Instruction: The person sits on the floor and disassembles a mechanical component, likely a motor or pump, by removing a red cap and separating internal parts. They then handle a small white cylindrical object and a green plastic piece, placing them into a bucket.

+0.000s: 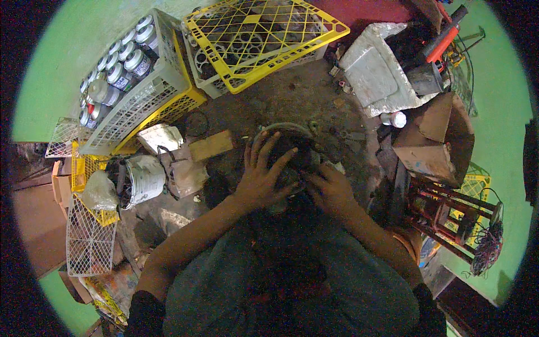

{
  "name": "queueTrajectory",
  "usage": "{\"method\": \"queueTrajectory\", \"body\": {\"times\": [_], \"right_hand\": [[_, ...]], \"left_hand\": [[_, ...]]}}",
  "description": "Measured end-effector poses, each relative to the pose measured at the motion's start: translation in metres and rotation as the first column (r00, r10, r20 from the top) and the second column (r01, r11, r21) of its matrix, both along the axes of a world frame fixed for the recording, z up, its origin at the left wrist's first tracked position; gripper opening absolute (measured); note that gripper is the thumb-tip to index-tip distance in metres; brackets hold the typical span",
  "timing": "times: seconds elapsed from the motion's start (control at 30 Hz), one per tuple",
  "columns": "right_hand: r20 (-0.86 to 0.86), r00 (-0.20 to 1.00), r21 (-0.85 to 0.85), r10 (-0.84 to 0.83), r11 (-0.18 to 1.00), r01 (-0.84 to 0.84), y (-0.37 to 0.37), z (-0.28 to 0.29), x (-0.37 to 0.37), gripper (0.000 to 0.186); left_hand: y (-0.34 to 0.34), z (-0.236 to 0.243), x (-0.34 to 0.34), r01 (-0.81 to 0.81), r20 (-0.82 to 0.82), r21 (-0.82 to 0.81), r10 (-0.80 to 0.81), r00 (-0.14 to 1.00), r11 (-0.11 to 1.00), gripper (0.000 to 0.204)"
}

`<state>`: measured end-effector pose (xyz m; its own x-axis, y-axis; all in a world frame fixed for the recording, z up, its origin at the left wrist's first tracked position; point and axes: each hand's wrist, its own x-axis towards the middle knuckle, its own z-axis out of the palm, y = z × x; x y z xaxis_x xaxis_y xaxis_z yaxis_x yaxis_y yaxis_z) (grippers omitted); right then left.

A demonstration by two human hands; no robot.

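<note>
Between my knees is a dark, round, drum-like metal object (288,130) with a pale rim, too shadowed to name more exactly. My left hand (261,177) grips it from above, fingers spread across its near left side and thumb toward the middle. Closed at its lower right is my right hand (330,188), with the fingers curled inward. Whatever those fingertips hold is hidden in shadow. Beyond the object, small metal pieces (348,136) lie on the dirty floor.
A yellow-lidded crate (269,42) stands ahead. Left are a crate of cans (140,112), a white bucket (145,178) and a wooden block (211,145). Right are a silvery sheet (370,67), a white bottle (394,119), a cardboard box (426,160) and a wooden stool (449,222).
</note>
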<state>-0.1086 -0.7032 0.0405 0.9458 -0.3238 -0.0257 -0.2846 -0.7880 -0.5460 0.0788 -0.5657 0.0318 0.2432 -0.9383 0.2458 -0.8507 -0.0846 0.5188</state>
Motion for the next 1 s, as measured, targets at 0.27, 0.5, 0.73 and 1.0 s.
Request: {"method": "queueTrajectory", "body": {"times": [0.27,0.5,0.73,1.0], "right_hand": [[-0.030,0.993,-0.073,-0.116,0.991,0.113,0.003,-0.009,0.004,0.031],[0.007,0.994,-0.092,-0.106,0.990,0.106,0.002,-0.010,0.008,0.025],[0.056,0.998,-0.136,-0.021,0.990,0.028,0.002,-0.018,0.001,0.025],[0.213,0.959,-0.019,-0.185,0.981,0.194,0.007,-0.032,-0.042,0.027]], "left_hand": [[-0.004,-0.008,-0.002,-0.024,0.097,-0.008,0.024,0.995,1.000,0.071],[-0.006,-0.010,-0.002,-0.038,0.122,-0.028,0.041,0.992,0.999,0.066],[-0.005,-0.013,-0.004,-0.045,0.110,-0.017,0.047,0.993,0.999,0.066],[-0.005,-0.010,-0.006,-0.055,0.076,0.024,0.053,0.996,0.998,0.069]]}}
